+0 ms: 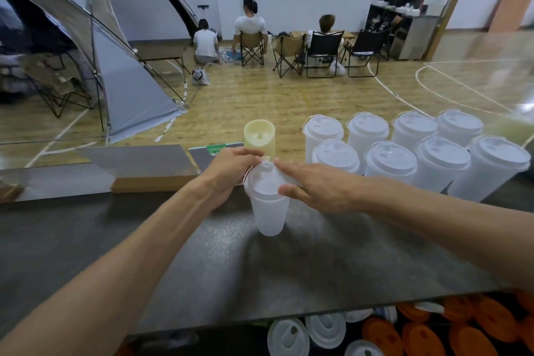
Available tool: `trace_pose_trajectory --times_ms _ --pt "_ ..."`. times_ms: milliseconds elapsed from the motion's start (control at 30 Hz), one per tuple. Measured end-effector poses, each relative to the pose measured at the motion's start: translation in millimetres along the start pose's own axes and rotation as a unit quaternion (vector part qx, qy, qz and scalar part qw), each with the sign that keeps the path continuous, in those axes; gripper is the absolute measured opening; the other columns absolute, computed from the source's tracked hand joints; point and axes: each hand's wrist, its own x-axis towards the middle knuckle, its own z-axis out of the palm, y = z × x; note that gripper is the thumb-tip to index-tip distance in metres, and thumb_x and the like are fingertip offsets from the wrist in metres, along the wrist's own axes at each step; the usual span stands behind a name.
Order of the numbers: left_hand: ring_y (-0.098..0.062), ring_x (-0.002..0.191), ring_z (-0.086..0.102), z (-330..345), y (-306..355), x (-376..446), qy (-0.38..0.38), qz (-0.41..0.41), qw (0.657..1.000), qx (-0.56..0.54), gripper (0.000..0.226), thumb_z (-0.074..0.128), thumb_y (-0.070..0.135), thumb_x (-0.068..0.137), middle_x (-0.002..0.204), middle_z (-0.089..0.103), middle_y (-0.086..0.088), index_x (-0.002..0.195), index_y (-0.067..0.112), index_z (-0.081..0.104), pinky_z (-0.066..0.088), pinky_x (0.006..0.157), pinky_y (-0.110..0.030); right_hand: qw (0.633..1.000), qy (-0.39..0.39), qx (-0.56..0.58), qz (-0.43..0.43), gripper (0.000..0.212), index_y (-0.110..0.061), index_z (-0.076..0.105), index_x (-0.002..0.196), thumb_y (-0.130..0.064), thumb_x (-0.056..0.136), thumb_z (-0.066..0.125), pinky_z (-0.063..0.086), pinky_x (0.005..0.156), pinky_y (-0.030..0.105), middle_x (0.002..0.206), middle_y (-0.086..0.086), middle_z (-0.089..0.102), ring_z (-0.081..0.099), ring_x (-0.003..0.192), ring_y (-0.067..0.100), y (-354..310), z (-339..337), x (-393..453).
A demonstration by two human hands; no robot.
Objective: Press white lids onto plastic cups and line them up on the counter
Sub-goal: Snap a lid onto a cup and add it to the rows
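Observation:
A frosted plastic cup (270,217) stands on the dark counter (173,254) in the middle of the view, with a white lid (264,183) on its rim. My left hand (231,172) curls round the lid's far left edge. My right hand (315,185) lies over the lid's right side, forefinger stretched along the far rim and thumb pressing the near rim. To the right, several lidded cups (390,162) stand in two rows on the counter.
A pale yellow cylinder (259,136) stands just behind the cup. A metal sign holder (138,162) sits on the counter's far left. Below the front edge lie loose white lids (326,329) and orange lids (424,338). People sit on folding chairs beyond, beside a tent.

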Motion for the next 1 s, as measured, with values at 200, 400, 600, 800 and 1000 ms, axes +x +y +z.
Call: trace_pose_trajectory --times_ms 200,400,600,800,1000 --pt "-0.011 0.068 0.067 4.4 4.0 2.4 0.002 0.040 0.999 -0.005 0.004 0.070 0.010 0.089 0.077 0.072 -0.002 0.085 0.010 0.072 0.054 0.065 -0.023 1.000 -0.006 -0.003 0.011 0.071 -0.022 0.007 0.159 -0.053 0.102 0.034 0.019 0.117 0.030 0.164 -0.001 0.021 0.025 0.148 0.018 2.3 1.7 3.6" --pt "-0.008 0.059 0.066 1.4 9.6 2.4 -0.038 0.023 0.999 0.003 0.006 0.071 0.013 0.089 0.070 0.072 0.001 0.085 0.010 0.074 0.052 0.057 -0.020 1.000 -0.004 0.001 0.011 0.072 -0.023 0.008 0.159 -0.056 0.101 0.034 0.024 0.119 0.038 0.163 0.000 0.023 0.029 0.147 0.021 4.8 3.1 6.0" --pt "-0.010 0.073 0.066 1.8 8.7 6.2 -0.035 0.049 0.995 0.078 0.009 0.073 0.009 0.085 0.082 0.073 -0.002 0.094 0.011 0.072 0.053 0.071 -0.026 1.000 0.002 0.013 0.004 0.070 -0.026 0.009 0.158 -0.054 0.101 0.036 0.029 0.115 0.038 0.161 0.000 0.029 0.034 0.143 0.022 5.4 3.2 4.6" --pt "-0.017 0.078 0.066 5.8 -1.4 6.0 -0.061 0.017 0.997 -0.041 0.008 0.067 0.001 0.088 0.084 0.070 -0.007 0.094 0.006 0.069 0.054 0.075 -0.028 1.000 0.003 0.021 -0.001 0.069 -0.028 0.009 0.158 -0.054 0.101 0.038 0.030 0.115 0.039 0.160 0.000 0.031 0.036 0.142 0.022 8.9 4.7 7.2" --pt "-0.024 0.085 0.064 7.8 -9.2 7.0 -0.052 0.016 0.996 -0.073 0.009 0.068 0.002 0.088 0.091 0.068 -0.011 0.091 0.010 0.066 0.052 0.089 -0.042 1.000 -0.002 0.023 0.003 0.070 -0.029 0.009 0.158 -0.056 0.100 0.037 0.032 0.114 0.042 0.158 0.003 0.035 0.039 0.140 0.023 11.6 4.8 9.5"
